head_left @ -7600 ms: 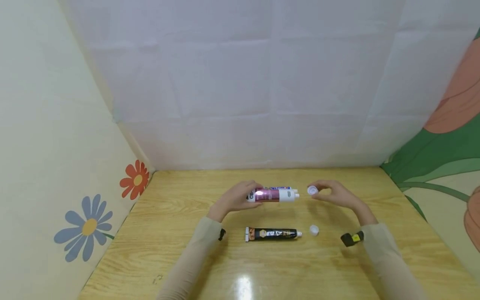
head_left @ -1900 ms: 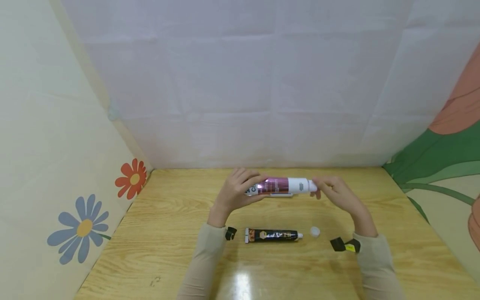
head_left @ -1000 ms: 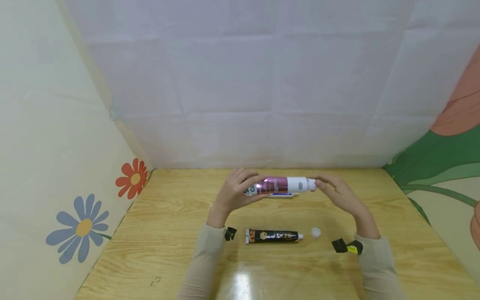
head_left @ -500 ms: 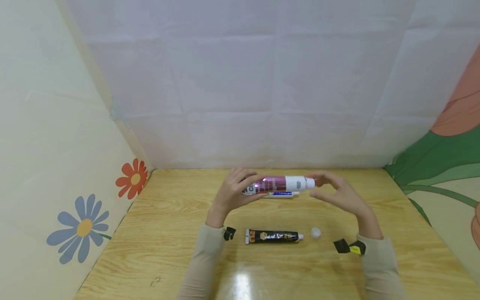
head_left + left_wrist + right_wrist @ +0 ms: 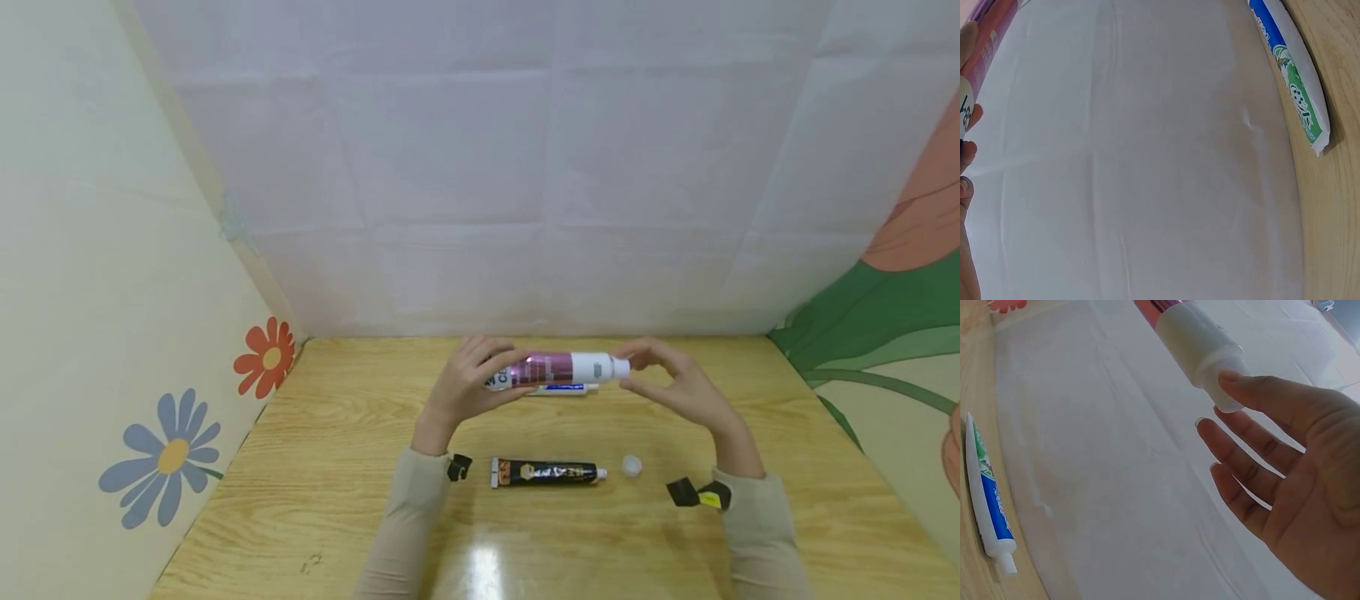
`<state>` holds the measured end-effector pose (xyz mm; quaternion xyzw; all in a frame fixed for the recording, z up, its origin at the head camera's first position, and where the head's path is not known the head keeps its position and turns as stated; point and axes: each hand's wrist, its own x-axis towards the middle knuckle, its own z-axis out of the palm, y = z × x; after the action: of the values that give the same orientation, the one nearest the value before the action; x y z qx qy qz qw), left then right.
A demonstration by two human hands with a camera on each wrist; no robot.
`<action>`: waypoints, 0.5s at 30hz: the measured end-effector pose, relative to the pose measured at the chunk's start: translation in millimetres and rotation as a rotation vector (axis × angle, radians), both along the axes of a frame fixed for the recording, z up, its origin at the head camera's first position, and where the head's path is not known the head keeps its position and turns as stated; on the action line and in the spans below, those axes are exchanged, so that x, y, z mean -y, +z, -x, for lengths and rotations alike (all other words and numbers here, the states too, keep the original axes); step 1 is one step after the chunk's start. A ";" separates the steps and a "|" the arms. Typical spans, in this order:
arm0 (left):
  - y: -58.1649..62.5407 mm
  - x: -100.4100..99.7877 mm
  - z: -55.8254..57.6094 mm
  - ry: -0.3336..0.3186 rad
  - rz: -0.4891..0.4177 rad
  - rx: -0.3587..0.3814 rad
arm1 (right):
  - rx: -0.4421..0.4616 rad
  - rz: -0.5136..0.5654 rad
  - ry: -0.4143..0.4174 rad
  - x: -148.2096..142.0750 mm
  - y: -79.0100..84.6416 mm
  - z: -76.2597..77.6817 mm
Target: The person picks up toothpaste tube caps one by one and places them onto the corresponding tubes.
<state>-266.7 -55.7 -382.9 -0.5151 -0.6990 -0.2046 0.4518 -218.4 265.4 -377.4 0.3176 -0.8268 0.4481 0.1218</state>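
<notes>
My left hand grips a pink and white toothpaste tube by its lettered end, held level over the back of the table. A white cap sits on the tube's right end. Thumb and forefinger of my right hand pinch this cap; in the right wrist view the other fingers spread loosely below it. Partly hidden behind the pink tube lies a blue, green and white toothpaste tube, its narrow nozzle bare.
Nearer on the wooden table lies a black toothpaste tube with its nozzle bare, pointing right. A loose white cap rests just past that nozzle. A white sheet hangs along the table's back edge.
Earlier my right hand held the cap apart from the pink tube; now it is on the tube's end. The tube has risen a little. Lately my right fingers have shifted around the cap.
</notes>
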 end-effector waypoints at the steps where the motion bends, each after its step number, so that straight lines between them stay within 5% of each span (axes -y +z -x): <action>1: 0.0 0.0 -0.2 0.000 0.001 0.000 | -0.008 -0.001 0.001 -0.1 -0.4 0.3; 15: 1.1 0.2 -2.5 -0.005 0.004 -0.002 | -0.034 -0.021 -0.006 -2.5 -3.5 2.2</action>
<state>-264.2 -55.9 -381.8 -0.5179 -0.6977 -0.2038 0.4511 -220.6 267.9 -380.9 0.3239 -0.8301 0.4337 0.1340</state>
